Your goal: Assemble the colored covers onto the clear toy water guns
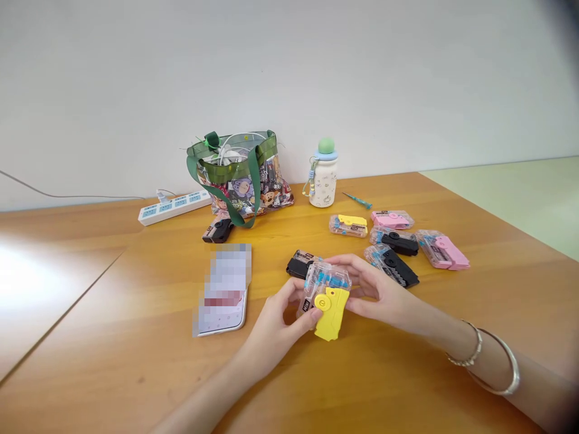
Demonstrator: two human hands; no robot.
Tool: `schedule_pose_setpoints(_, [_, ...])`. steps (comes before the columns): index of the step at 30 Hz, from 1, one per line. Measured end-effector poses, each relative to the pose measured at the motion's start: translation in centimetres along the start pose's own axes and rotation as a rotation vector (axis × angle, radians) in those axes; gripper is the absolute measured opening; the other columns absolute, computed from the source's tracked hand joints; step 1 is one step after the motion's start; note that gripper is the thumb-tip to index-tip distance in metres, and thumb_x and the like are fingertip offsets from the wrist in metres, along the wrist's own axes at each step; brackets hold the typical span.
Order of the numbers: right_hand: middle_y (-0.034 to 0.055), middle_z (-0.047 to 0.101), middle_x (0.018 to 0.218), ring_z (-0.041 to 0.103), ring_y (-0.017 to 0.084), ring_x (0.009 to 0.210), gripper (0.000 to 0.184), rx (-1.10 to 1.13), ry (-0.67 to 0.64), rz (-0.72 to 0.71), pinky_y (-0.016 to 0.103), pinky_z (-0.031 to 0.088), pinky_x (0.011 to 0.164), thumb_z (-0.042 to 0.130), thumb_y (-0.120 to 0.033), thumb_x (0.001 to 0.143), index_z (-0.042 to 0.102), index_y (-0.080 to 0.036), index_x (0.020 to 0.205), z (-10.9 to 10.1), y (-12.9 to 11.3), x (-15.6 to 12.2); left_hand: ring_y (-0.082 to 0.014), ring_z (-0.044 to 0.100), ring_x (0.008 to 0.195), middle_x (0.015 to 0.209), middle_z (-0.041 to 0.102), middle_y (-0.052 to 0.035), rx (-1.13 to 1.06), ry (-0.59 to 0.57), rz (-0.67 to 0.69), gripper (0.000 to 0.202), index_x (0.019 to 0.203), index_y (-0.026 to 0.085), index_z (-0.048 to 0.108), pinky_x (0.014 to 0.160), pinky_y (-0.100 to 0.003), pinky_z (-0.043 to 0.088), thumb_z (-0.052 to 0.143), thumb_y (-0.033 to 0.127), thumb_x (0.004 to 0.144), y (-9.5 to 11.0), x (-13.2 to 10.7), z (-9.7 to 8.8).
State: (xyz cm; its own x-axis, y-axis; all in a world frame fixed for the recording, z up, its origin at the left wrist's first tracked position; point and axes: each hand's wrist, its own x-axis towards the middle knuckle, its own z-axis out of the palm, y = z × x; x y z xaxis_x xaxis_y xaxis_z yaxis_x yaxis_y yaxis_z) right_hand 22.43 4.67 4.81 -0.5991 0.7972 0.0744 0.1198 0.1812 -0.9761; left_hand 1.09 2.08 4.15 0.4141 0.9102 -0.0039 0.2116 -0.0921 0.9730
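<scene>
The table (136,386) carries everything, and the work sits at its middle; take 12 o'clock as straight away from the person. The step in hand looks like handling and turning over one gadget (329,308), whether to inspect it or work a part is hard to judge. The next move seems to call for one hand keeping its grip so the other can let go or shift its fingers without the piece slipping.

The right hand (384,295) comes in from 4 o'clock, closed about the gadget's right side, with its index fingertip at the far edge. The left hand (275,319) comes from 7 o'clock, gripping the left side, thumb pressed beside the dial (322,302). Between them the gadget is tilted; whether its near end touches the table I cannot tell.

Around it, the phone (226,301) lies at 9 o'clock, a black gadget (297,265) just beyond at 11, and another yellow one (355,226) at 1.

As for its looks, the clear shell (312,278) points roughly to 12 and the bright yellow body (331,322) toward 6. Smaller still, blue parts (333,281) show through the shell, the round yellow dial sits by the left thumb, and a dark label (306,305) runs along the 9 o'clock side
</scene>
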Motion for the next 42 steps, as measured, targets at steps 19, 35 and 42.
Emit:
schedule_pose_setpoints(19, [-0.0049, 0.058, 0.072, 0.060, 0.013, 0.063, 0.053, 0.061, 0.045, 0.178, 0.025, 0.048, 0.057, 0.063, -0.034, 0.077, 0.034, -0.024, 0.120, -1.7, 0.0, 0.2, -0.0150, 0.065, 0.065, 0.075, 0.064, 0.0032, -0.141, -0.146, -0.155, 0.068, 0.134, 0.029, 0.019, 0.063, -0.027, 0.051, 0.061, 0.026, 0.081, 0.2, -0.4, -0.1])
schedule_pose_setpoints(35, [0.0073, 0.059, 0.124, 0.047, 0.027, 0.124, 0.039, -0.962, 0.129, -0.501, 0.049, 0.030, 0.107, 0.061, -0.036, 0.084, 0.049, -0.027, 0.120, -0.4, 0.5, -0.1, -0.0121, 0.052, 0.062, 0.073, 0.052, 0.0047, -0.026, 0.030, -0.027, 0.029, 0.105, 0.026, 0.037, 0.055, -0.021, 0.043, 0.056, 0.029, 0.083, -0.2, -0.4, 0.4])
schedule_pose_setpoints(42, [0.0088, 0.071, 0.083, 0.064, 0.021, 0.076, 0.039, -1.193, 0.213, -0.686, 0.037, 0.049, 0.075, 0.036, -0.046, 0.095, 0.061, -0.017, 0.099, -0.2, 0.6, -0.2, -0.0120, 0.050, 0.058, 0.072, 0.058, 0.0043, 0.129, -0.078, -0.049, 0.044, 0.120, 0.026, 0.043, 0.053, -0.021, 0.040, 0.059, 0.028, 0.078, 0.0, -0.8, 0.9])
